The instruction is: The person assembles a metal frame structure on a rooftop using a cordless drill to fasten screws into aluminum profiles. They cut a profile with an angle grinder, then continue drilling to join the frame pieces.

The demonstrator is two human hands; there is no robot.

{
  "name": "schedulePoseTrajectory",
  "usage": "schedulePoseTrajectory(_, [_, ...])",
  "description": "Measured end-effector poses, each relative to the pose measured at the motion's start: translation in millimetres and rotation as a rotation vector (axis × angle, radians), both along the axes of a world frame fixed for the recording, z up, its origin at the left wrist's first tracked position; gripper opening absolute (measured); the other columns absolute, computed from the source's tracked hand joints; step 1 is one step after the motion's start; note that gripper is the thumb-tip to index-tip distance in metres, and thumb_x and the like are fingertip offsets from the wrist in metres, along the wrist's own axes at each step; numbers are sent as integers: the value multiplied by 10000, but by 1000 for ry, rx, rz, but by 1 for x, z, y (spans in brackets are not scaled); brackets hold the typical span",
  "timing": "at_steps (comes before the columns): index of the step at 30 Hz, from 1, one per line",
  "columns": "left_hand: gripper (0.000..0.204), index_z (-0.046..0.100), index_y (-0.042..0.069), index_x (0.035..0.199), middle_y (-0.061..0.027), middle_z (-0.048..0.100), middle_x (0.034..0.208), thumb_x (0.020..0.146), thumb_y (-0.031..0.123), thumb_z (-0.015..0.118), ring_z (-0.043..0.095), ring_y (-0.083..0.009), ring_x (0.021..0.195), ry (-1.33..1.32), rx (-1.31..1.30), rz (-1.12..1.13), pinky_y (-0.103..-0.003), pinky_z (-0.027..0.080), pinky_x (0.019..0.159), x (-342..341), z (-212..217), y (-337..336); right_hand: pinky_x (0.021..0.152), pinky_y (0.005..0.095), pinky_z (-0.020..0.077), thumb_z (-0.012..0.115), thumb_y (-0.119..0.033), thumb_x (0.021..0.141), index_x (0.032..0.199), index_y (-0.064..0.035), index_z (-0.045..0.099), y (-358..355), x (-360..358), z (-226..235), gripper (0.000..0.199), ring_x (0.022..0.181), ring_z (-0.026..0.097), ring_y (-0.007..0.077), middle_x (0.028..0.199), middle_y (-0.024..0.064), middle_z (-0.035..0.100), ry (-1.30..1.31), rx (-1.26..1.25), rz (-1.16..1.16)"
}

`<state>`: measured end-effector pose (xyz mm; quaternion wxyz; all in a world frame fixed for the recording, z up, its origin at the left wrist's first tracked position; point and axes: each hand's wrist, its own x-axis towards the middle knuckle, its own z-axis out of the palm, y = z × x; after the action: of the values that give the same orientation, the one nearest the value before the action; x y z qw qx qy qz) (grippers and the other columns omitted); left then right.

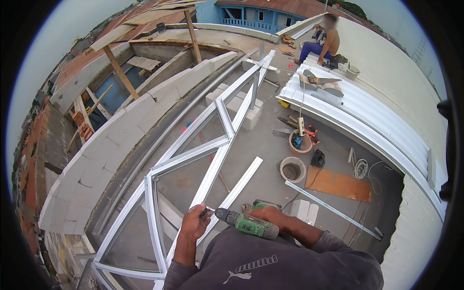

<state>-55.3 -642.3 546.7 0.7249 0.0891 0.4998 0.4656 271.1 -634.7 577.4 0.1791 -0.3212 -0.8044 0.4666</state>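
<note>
My right hand (268, 216) is wrapped round the grip of a green and black cordless drill (256, 226), held level close to my body, its chuck facing left. At the chuck's tip, my left hand (194, 220) has its fingers pinched together on something small I cannot make out. Under and beyond my left hand stretches a silvery light-steel roof truss (212, 171), with slanting web pieces between its long chords. Beside it a loose metal channel (246, 176) slopes away from my hands.
Right of the truss are a bucket of tools (300, 143), a second bucket (293, 169), a brown board (338, 184), coiled white cable (360, 169) and a thin metal strip (333, 210). Corrugated sheets (372, 108) lie farther right; another person (328, 41) sits behind. A block wall (111, 159) curves left.
</note>
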Motion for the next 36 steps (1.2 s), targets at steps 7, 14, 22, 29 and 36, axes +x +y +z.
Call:
schedulePoseTrajectory(7, [208,644,108,1002,12,641,886,1003,293,739,644,-98,797,-102,-50,-7,-239,567,693,74,-6,114,823,462,557,679,-262,888,1332,-124,638,86,57,-16,467,966,715,374,1025,129,732,-156,193,-124])
schedulePoseTrajectory(14, [382,681,104,1094,40,644,940,1037,480,646,618,-96,844,-108,-106,-151,-265,540,765,126,-49,224,854,452,561,771,-331,853,1318,-101,639,159,61,-57,535,986,724,392,1088,175,749,41,-113,-436])
schedulePoseTrajectory(22, [633,648,51,1206,22,573,966,1027,649,545,533,-102,841,59,-321,-549,-274,469,772,152,-140,385,848,503,553,777,-324,836,1333,-88,601,341,60,-140,577,1020,714,415,1114,192,744,-330,-153,-557])
schedulePoseTrajectory(29, [655,655,193,1094,43,528,928,946,811,495,455,-117,793,84,-574,-800,-296,421,780,160,-236,564,827,509,571,703,-238,865,1252,-93,567,529,34,-274,435,998,727,385,1058,169,726,-685,-280,-323])
schedulePoseTrajectory(36, [586,651,216,1192,55,673,1089,974,748,536,597,-87,907,98,-816,-724,-273,433,771,170,-338,643,858,464,588,648,-195,924,1236,-107,614,645,19,-368,326,1025,741,331,1072,144,739,-905,-365,-11])
